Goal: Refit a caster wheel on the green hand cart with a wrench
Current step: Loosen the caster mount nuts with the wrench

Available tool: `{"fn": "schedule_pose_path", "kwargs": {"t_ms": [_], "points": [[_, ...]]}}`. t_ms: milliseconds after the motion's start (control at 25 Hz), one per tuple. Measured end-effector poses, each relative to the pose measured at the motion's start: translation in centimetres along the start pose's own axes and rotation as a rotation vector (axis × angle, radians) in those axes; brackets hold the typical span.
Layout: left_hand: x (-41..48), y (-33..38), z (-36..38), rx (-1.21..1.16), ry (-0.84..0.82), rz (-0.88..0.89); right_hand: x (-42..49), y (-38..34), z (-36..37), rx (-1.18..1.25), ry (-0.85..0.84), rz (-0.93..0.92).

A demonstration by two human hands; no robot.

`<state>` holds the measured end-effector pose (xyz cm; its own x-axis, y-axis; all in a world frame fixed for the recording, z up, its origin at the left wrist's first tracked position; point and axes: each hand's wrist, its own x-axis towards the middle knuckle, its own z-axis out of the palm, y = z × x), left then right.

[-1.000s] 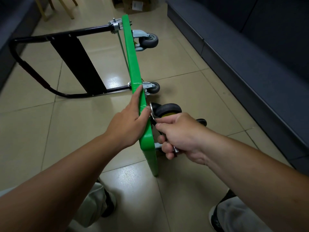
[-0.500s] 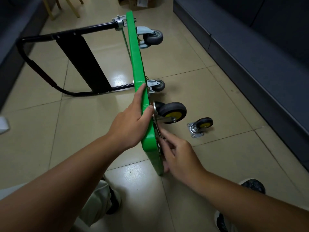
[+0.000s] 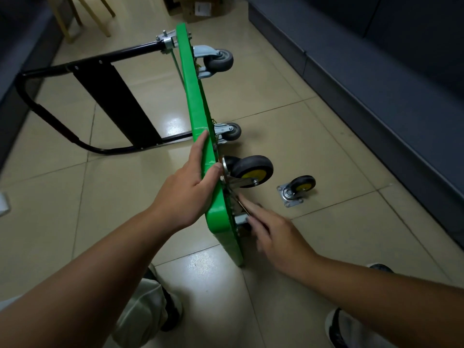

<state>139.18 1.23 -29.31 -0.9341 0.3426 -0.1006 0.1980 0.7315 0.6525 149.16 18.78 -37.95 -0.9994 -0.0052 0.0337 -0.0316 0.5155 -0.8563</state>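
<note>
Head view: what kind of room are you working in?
Probably an indoor lounge or office corner, not a workshop: glossy tiled floor, what looks like a dark sofa along the right, and wooden chair legs with a cardboard box at the far end.

Glossy green cart deck (image 3: 198,114), shiny metal caster plate (image 3: 289,198) — glazed, reflective floor tiles (image 3: 276,84)
</note>
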Motion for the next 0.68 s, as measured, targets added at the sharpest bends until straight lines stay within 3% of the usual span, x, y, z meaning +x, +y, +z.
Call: {"fn": "schedule_pose_path", "kwargs": {"t_ms": [80,160,280,480,680], "points": [[0.0,0.0,0.0,-0.006,-0.008,-0.005,-1.8,-1.7,-2.0,0.236,-0.071,0.261],[-0.1,-0.2,-0.1,-0.019,-0.006,-0.004,-2.0,-3.9,-3.1,0.501,-0.039,0.512],[-0.1,-0.5,-0.2,-0.023,-0.006,0.005,0.2,-8.2,-3.6,0.804,0.013,0.722],[-0.1,-0.4,0.0,-0.003,0.001,0.01,2.9,-11.7,-3.6,1.048,0.0,0.824],[0.0,-0.4,0.3,0.058,0.021,0.012,3.6,-12.1,-4.3,0.815,-0.14,0.77]]}}
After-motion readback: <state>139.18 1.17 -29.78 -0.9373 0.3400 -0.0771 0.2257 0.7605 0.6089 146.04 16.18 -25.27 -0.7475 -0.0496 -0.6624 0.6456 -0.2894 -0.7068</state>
